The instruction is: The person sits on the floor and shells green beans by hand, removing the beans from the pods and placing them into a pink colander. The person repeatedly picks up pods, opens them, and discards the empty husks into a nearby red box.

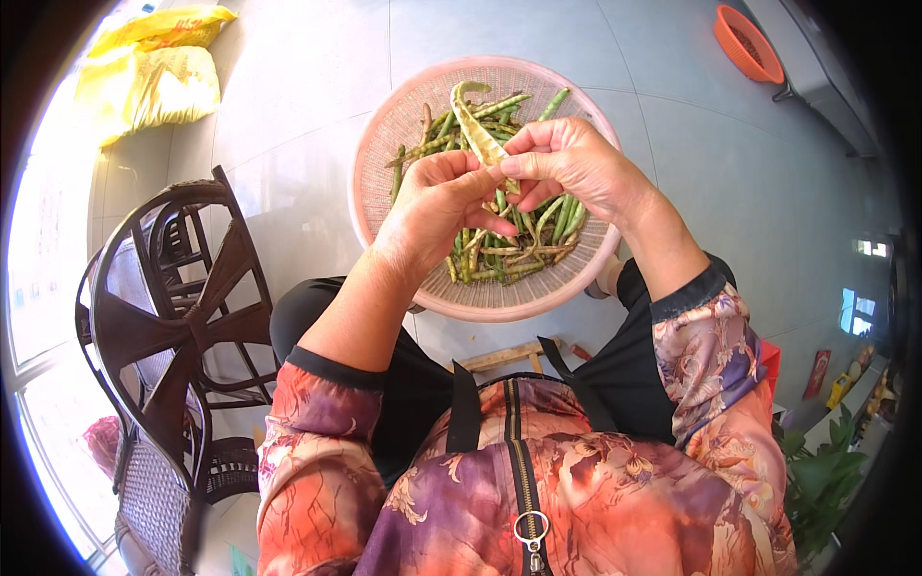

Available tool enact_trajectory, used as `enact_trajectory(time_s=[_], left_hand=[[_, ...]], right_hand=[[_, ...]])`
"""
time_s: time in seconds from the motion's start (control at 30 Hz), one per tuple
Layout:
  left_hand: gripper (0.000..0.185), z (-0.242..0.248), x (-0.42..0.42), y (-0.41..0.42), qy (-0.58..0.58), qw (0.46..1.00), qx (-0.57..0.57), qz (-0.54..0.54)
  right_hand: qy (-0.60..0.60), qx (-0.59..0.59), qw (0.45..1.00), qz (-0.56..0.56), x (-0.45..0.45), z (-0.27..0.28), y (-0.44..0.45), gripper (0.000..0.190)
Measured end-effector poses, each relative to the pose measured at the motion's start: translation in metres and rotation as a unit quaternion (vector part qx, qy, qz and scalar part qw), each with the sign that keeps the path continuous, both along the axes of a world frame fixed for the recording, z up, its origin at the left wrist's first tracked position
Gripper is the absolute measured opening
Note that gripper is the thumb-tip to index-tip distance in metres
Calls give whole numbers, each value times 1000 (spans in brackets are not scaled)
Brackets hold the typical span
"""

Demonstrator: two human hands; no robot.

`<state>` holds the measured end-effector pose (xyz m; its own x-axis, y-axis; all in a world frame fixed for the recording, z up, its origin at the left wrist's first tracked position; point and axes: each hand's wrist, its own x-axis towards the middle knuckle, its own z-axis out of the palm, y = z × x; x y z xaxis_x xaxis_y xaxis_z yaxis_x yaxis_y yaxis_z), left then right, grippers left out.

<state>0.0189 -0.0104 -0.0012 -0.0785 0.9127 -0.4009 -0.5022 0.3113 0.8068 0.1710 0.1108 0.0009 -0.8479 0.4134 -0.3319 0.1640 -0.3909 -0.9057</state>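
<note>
A split, pale green bean pod [475, 133] is pinched between my two hands, its curled tip pointing away from me. My left hand [446, 194] grips the pod's near end with thumb and fingers. From the other side, my right hand [565, 165] holds the same end, the thumbs almost touching. Beneath both hands is a round pink plastic basket [504, 311] with woven-looking walls. Many green and yellowish-brown bean pods [497, 263] lie heaped in it, partly hidden by my hands. Whether beans sit inside the held pod cannot be made out.
Dark rattan chairs [194, 317] stand close on the left. Yellow sacks [155, 79] lie at the far left on the tiled floor [302, 65]. An orange basket [749, 45] with small brown contents is at the far right. A leafy plant [821, 468] is at the lower right.
</note>
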Motion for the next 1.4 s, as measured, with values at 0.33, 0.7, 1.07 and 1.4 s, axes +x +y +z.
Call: enact_trajectory(time_s=[0.33, 0.7, 1.07, 1.4], left_hand=[[20, -9, -5, 1, 59, 998, 1, 24], [19, -3, -9, 0, 103, 994, -4, 21], [20, -3, -10, 0, 102, 994, 6, 26], [20, -1, -10, 0, 98, 995, 10, 30]], right_hand=[[-8, 21, 1000, -2, -2, -2, -3, 24], [3, -29, 1000, -5, 0, -4, -2, 21], [-67, 62, 996, 7, 3, -9, -2, 10], [-112, 98, 989, 6, 1, 1, -5, 23]])
